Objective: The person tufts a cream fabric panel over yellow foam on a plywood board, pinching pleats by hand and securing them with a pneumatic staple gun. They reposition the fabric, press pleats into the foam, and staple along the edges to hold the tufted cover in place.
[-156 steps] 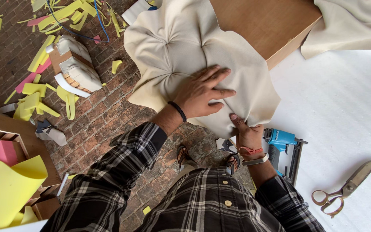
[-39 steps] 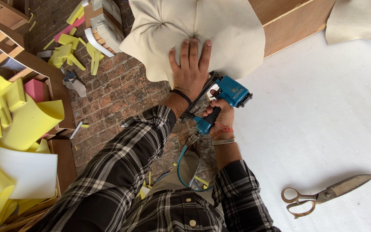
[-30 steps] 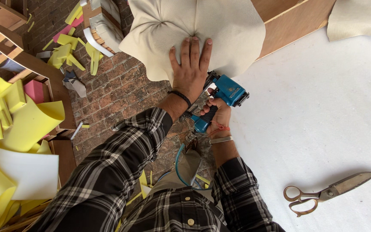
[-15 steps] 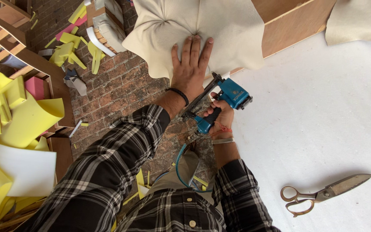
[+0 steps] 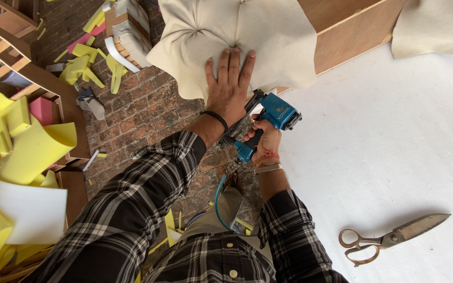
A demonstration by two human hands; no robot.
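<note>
a cream fabric cover (image 5: 237,36) is seen draped over a padded panel at the far edge of the white worktable, gathered into deep tufted folds that radiate from pinched points. its loose lower edge hangs over the table edge, above the brick floor. it is pressed flat by the left hand (image 5: 230,86), fingers spread. a blue pneumatic staple gun (image 5: 266,123) is gripped by the right hand (image 5: 265,144) just right of that hand, tilted, its nose set against the fabric's near edge; a blue hose is trailed from its handle.
</note>
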